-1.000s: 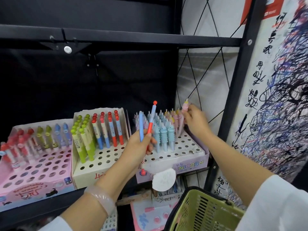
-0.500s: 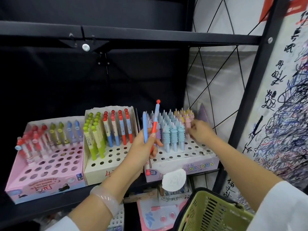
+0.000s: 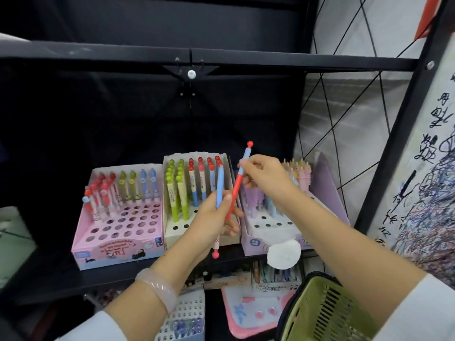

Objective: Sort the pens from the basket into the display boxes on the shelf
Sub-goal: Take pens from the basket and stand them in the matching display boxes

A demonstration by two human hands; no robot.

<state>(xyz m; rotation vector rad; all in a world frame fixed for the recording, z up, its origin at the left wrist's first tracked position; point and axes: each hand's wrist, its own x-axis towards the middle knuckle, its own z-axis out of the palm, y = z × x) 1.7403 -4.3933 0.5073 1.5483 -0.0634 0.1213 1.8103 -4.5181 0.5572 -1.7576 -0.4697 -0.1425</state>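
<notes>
My left hand (image 3: 216, 217) grips a few pens upright in front of the shelf: a blue pen (image 3: 219, 185), a red-and-blue pen (image 3: 237, 183) with a red ball tip, and one whose red end pokes out below the fist. My right hand (image 3: 266, 175) pinches the upper part of the red-and-blue pen. Three display boxes stand behind: a pink box (image 3: 118, 247) at left, a cream box (image 3: 172, 232) in the middle with green and red-topped pens, and a lilac box (image 3: 256, 239) at right with pastel pens. The green basket (image 3: 325, 313) hangs low at right.
A black shelf rail (image 3: 221, 59) runs overhead. A black upright post (image 3: 398, 134) and a scribbled test sheet (image 3: 433, 193) stand to the right. A white round tag (image 3: 283, 253) hangs off the lilac box. More stationery sits on the lower shelf (image 3: 246, 311).
My right hand left the back of the lilac box and came left to take hold of the red-and-blue pen held in my left hand. The view shifted right.
</notes>
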